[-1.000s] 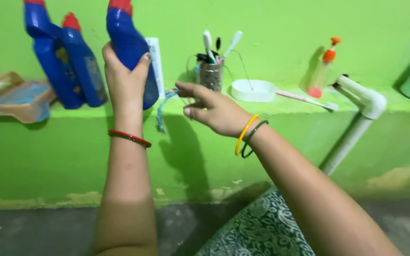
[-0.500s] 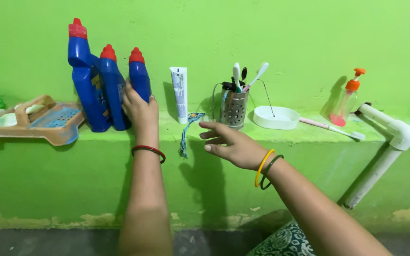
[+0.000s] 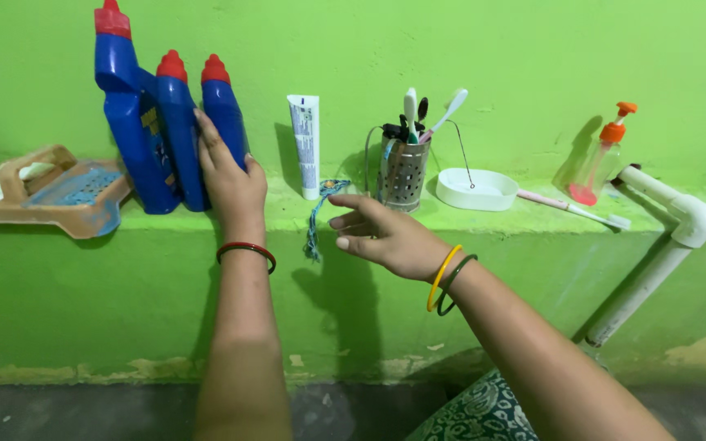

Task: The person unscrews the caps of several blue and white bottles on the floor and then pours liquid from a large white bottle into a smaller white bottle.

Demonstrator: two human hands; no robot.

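Observation:
My left hand (image 3: 229,175) is wrapped around the rightmost blue bottle (image 3: 224,106) with a red cap, which stands upright on the green ledge (image 3: 500,219). Two more blue bottles (image 3: 150,131) with red caps stand just left of it, touching. My right hand (image 3: 382,233) hovers with fingers apart and holds nothing, in front of the ledge. It is close to a blue cord (image 3: 317,219) hanging over the ledge's edge and below a white toothpaste tube (image 3: 306,143).
A metal holder (image 3: 403,170) with toothbrushes, a white soap dish (image 3: 475,188), a pink toothbrush (image 3: 572,209) and an orange pump bottle (image 3: 605,155) line the ledge to the right. An orange soap tray (image 3: 59,196) sits far left. A white pipe (image 3: 655,245) runs down at right.
My left hand has brought the blue bottle down from mid-air and set it upright beside the other two. My right hand has drifted slightly lower and stays empty.

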